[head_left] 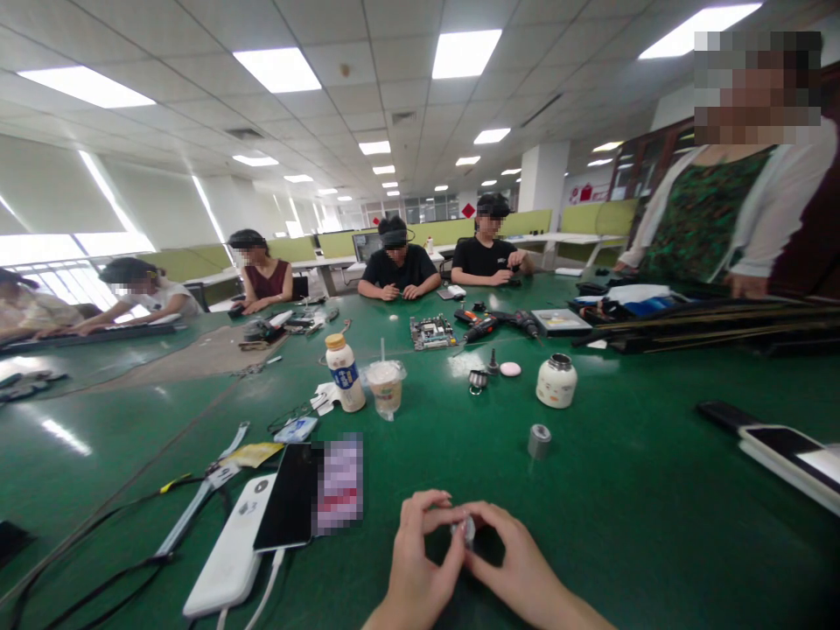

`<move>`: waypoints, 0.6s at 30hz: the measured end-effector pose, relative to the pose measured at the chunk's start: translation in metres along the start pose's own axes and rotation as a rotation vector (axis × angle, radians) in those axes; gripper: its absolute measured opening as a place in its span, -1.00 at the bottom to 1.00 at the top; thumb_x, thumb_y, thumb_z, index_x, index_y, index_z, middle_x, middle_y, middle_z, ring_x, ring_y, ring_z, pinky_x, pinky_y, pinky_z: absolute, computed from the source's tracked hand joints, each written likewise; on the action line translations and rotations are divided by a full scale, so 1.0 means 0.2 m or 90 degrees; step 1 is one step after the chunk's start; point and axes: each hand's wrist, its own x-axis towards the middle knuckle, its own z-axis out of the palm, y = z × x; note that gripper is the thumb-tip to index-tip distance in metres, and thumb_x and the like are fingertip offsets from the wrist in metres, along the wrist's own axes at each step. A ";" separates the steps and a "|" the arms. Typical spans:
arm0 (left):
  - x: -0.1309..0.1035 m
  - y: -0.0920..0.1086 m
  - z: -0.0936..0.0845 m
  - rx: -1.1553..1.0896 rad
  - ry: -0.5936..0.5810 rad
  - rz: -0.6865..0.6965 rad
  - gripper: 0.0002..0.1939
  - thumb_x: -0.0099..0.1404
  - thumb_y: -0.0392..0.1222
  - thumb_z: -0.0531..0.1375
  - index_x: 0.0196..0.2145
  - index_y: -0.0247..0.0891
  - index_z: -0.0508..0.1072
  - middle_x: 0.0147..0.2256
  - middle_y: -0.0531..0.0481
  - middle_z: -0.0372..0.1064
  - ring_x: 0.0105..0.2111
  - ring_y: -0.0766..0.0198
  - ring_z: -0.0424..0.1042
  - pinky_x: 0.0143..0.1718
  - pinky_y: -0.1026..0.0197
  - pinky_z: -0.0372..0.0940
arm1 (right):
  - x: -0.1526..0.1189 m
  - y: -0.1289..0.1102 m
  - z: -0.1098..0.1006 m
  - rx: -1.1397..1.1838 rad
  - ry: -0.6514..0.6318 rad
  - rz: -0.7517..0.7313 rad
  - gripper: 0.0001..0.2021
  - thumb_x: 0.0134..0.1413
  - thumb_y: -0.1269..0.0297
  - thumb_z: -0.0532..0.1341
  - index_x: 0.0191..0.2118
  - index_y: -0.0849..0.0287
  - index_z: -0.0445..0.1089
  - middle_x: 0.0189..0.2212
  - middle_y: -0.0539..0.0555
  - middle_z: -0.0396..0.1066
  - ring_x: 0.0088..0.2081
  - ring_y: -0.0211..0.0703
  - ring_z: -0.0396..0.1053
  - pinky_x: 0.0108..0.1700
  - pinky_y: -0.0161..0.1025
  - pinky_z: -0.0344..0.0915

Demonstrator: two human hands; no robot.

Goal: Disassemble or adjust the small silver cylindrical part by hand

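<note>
Near the front edge of the green table, my left hand (423, 551) and my right hand (508, 560) meet fingertip to fingertip. Pinched between them is a small translucent grey piece (467, 531), mostly covered by my fingers; its kind is not clear. Beyond my hands stands a short metal cylinder (539, 442). Farther back is a cream bottle body (556, 382) with a printed pattern and a bare metal neck. Left of it lie a pink disc (510, 370), a small dark pointed part (493, 361) and a dark ring-like part (478, 381).
On the left lie a white power bank (233, 547), a black phone (285, 499) and cables. A drink bottle (345, 374) and a plastic cup (386, 388) stand farther back. Beyond are a circuit board (433, 332) and power drills (486, 329). Several people surround the table.
</note>
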 end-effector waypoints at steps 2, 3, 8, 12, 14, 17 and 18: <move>0.00 0.00 0.00 -0.012 -0.019 -0.013 -0.65 0.25 -0.34 0.19 -0.01 -0.16 0.30 -0.16 -0.08 0.52 -0.10 0.08 0.49 -0.05 0.01 0.36 | 0.00 0.00 0.00 0.000 0.002 0.000 -0.73 0.02 0.38 0.29 -0.11 0.08 0.44 -0.20 0.04 0.50 -0.16 -0.04 0.42 -0.08 -0.17 0.30; 0.00 0.01 0.00 -0.022 -0.025 -0.019 -0.62 0.25 -0.34 0.19 0.02 -0.17 0.27 -0.13 -0.09 0.51 -0.08 0.08 0.48 -0.03 0.00 0.35 | 0.01 0.00 0.00 0.000 0.003 0.000 -0.73 0.01 0.39 0.29 -0.11 0.09 0.44 -0.21 0.04 0.50 -0.16 -0.04 0.43 -0.09 -0.18 0.31; 0.06 0.05 -0.02 0.003 -0.049 -0.071 -0.56 0.16 -0.29 0.31 -0.03 -0.14 0.29 -0.26 -0.02 0.53 -0.14 0.02 0.47 -0.06 -0.06 0.30 | 0.01 -0.01 0.00 -0.005 0.004 -0.003 -0.73 0.02 0.41 0.27 -0.11 0.08 0.44 -0.18 0.04 0.50 -0.13 -0.04 0.42 -0.07 -0.18 0.30; 0.13 0.08 -0.08 -0.010 -0.146 -0.144 -0.52 0.12 -0.32 0.34 -0.02 -0.12 0.33 -0.35 0.05 0.55 -0.20 0.04 0.48 -0.09 0.00 0.27 | 0.00 -0.01 0.00 -0.014 -0.003 -0.001 -0.73 0.01 0.38 0.28 -0.10 0.08 0.44 -0.19 0.04 0.50 -0.14 -0.03 0.42 -0.07 -0.17 0.30; 0.15 0.09 -0.11 -0.039 -0.186 -0.153 -0.51 0.16 -0.36 0.29 0.03 -0.11 0.32 -0.33 0.04 0.56 -0.19 0.07 0.47 -0.07 0.02 0.27 | -0.01 -0.01 0.00 -0.017 -0.002 0.000 -0.72 0.01 0.36 0.29 -0.09 0.07 0.43 -0.18 0.04 0.50 -0.14 -0.03 0.42 -0.06 -0.17 0.30; 0.17 0.10 -0.15 -0.066 -0.223 -0.099 -0.48 0.20 -0.42 0.20 0.09 -0.08 0.29 -0.14 -0.04 0.54 -0.04 0.07 0.41 0.03 0.01 0.22 | -0.01 0.00 0.00 -0.020 0.006 0.001 -0.75 0.01 0.34 0.29 -0.13 0.09 0.44 -0.19 0.05 0.51 -0.14 -0.02 0.42 -0.08 -0.17 0.31; 0.18 0.10 -0.16 -0.062 -0.226 -0.080 -0.46 0.19 -0.42 0.20 0.10 -0.08 0.28 -0.08 -0.05 0.51 0.00 0.06 0.39 0.05 -0.01 0.20 | 0.00 0.00 0.00 -0.020 0.007 0.002 -0.77 0.02 0.34 0.29 -0.14 0.09 0.44 -0.20 0.05 0.51 -0.15 -0.02 0.42 -0.08 -0.17 0.31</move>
